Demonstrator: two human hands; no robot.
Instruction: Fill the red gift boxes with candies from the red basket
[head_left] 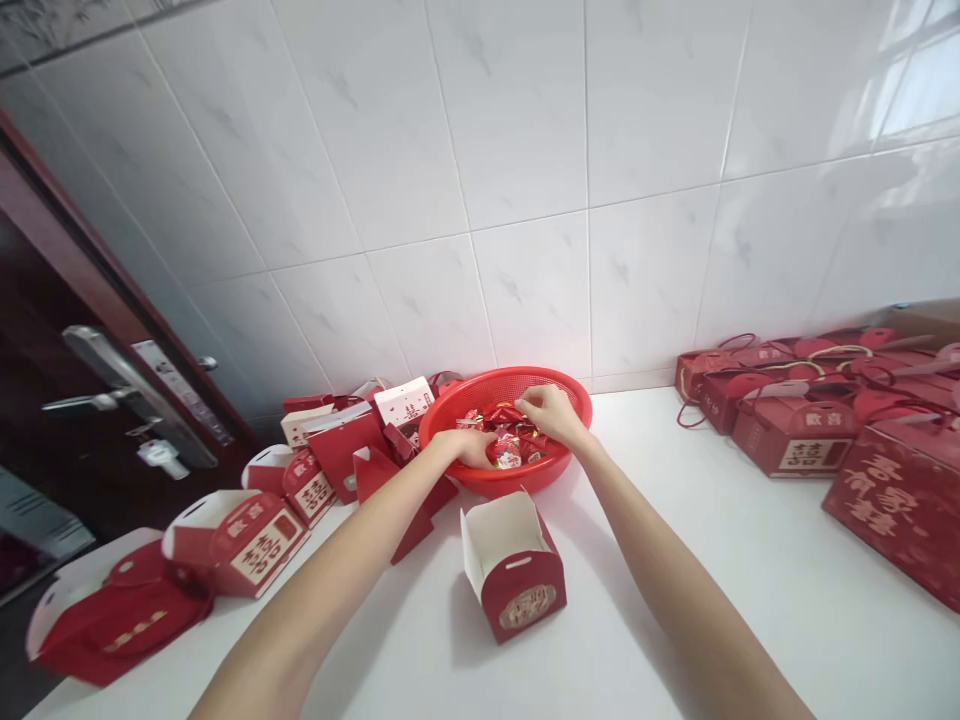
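My left hand point(471, 447) is inside a red plastic basket point(469, 483), its fingers closed on a wrapped candy among the pile. Red and shiny wrapped candies point(510, 450) lie in the basket around it. Over the basket's right side, my right hand point(551, 412) has its fingertips pinched together; what they hold, if anything, I cannot make out. An open red gift box point(525, 595) with a cream inside and a gold label stands in front of the basket, between my forearms, touched by neither hand.
Several opened red boxes point(259, 545) line the table's left side, with folded red and white cartons point(349, 440) beside the basket. Red boxes with cord handles point(799, 435) crowd the right. A tiled wall point(525, 290) rises behind; a dark door point(45, 270) with a handle is left.
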